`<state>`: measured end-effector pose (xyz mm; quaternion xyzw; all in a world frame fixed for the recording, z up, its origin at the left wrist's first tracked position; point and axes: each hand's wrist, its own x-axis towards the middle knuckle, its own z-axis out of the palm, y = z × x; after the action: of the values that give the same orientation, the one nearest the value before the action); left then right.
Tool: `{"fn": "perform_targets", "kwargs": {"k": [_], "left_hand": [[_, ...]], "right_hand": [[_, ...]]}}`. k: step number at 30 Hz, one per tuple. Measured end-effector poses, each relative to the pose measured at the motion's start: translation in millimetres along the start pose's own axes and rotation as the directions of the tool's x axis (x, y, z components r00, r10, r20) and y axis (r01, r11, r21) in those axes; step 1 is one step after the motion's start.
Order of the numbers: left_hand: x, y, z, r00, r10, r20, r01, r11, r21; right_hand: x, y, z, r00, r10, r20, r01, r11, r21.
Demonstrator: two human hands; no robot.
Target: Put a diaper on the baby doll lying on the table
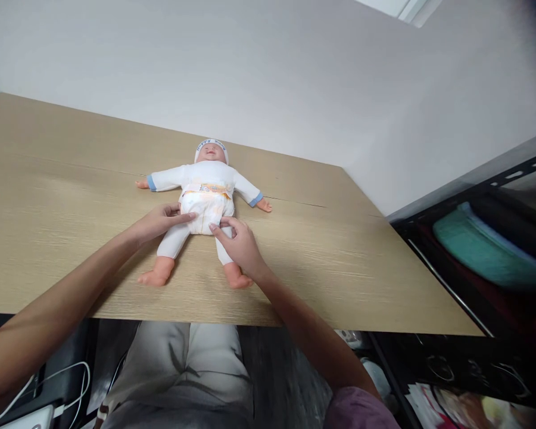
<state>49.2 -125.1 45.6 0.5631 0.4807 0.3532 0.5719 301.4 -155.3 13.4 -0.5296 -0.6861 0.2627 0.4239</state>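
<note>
1. One baby doll point(204, 196), lying between the two hands, touched by both.
2. One diaper point(205, 208) on the doll, at the fingertips of both hands.
3. Two hands: left hand point(158, 221), right hand point(240, 243).
4. One wooden table point(62, 196) under both hands.
5. One teal folded cloth point(486, 250), well right of the right hand.
6. White cables point(67, 387), below the left hand; count unclear.

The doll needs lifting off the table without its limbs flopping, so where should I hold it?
Grip the doll at the diapered waist, one of your hands on each flank from the near edge. It lies on its back with arms and legs splayed, so the torso is the widest firm part.
</note>
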Motion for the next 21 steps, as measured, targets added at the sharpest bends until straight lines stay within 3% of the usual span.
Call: {"fn": "perform_targets", "kwargs": {"k": [6, 13, 17, 21], "left_hand": [[-1.5, 3.8, 2.4, 1.000, 0.012, -0.004, -0.012, 1.000, -0.023], [2.2, -2.7, -3.4, 1.000, -0.016, 0.002, 0.016, 0.996, -0.085], [4.2, -6.3, -9.5, 1.000, 0.006, 0.012, -0.005, 0.997, -0.079], [0.2, -12.5, -22.4, 1.000, 0.018, 0.001, -0.018, 0.996, -0.092]], "right_hand": [[-2.2, 5.0, 8.5, 0.995, 0.041, -0.090, -0.037, 0.998, 0.045], [0.3, 10.4, 7.1, 0.980, -0.014, -0.197, 0.017, 1.000, 0.013], [4.7, 16.1, 1.5, 0.990, -0.004, -0.138, 0.006, 1.000, 0.011], [-4.4, 18.0, -12.2, 0.993, -0.101, -0.061, 0.101, 0.995, 0.000]]}}
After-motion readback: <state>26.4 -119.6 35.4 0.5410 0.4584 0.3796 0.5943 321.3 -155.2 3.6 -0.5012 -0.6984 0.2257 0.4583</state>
